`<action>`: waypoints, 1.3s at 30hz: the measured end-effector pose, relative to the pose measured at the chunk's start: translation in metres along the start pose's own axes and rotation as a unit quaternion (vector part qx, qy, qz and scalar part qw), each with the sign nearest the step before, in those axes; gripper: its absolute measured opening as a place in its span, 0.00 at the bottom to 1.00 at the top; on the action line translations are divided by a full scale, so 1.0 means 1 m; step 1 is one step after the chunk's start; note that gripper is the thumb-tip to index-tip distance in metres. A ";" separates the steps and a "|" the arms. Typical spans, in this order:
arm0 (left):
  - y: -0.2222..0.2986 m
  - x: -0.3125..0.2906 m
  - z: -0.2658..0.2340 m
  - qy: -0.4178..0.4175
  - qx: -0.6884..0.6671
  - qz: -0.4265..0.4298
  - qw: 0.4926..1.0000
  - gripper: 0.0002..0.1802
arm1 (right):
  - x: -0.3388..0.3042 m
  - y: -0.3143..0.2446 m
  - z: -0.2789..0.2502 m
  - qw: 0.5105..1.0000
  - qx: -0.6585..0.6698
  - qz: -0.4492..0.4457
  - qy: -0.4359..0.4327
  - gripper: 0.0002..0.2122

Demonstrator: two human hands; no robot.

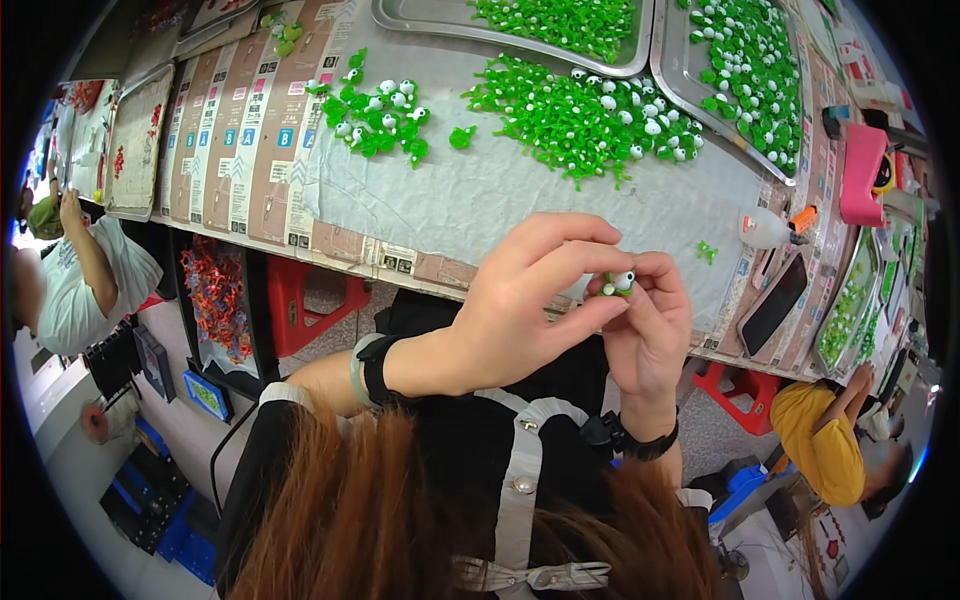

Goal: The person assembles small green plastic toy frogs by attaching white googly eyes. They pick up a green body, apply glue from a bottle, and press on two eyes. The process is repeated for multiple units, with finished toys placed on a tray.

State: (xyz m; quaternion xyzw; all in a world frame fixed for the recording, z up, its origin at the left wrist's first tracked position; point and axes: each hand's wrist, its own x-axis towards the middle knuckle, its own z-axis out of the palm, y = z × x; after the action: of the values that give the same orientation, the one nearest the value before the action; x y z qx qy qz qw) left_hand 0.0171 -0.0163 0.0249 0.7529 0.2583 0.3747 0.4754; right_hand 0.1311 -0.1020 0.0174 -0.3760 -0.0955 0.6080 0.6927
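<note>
Between my two hands, over the table's near edge, is a small green plastic frog figure [618, 284] with white ball eyes. My left hand [510, 310] pinches it from the left with thumb and fingertips. From the other side, the closed fingers of my right hand [650, 325] grip it too, hiding most of its body. Ahead lies a large pile of green figures [550, 125], with white eyes showing mostly at its right. A smaller group of green figures with white eyes [380, 118] sits to the left. One loose green piece [706, 252] lies to the right of my hands.
Two metal trays of green pieces, one at the back [450, 27] and one at right [680, 75], border the pile. A white bottle [763, 228], a phone [773, 303] and a pink holder [862, 175] stand or lie at right. Other people work on both sides.
</note>
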 end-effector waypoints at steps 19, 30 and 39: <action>-0.007 -0.002 0.007 0.007 0.043 0.099 0.994 0.15 | -0.005 0.005 -0.001 0.998 0.060 0.020 0.028 0.05; -0.002 -0.004 0.004 -0.016 -0.004 0.058 0.998 0.19 | -0.004 -0.001 0.008 0.999 0.028 -0.013 0.019 0.07; -0.003 -0.006 0.005 -0.015 -0.003 0.055 0.998 0.19 | -0.005 -0.004 0.004 0.998 0.051 0.035 0.014 0.08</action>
State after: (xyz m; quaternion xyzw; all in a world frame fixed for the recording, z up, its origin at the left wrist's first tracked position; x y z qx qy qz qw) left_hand 0.0176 -0.0223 0.0190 0.7702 0.2079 0.3897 0.4602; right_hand 0.1305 -0.1044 0.0246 -0.3517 -0.0415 0.6310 0.6903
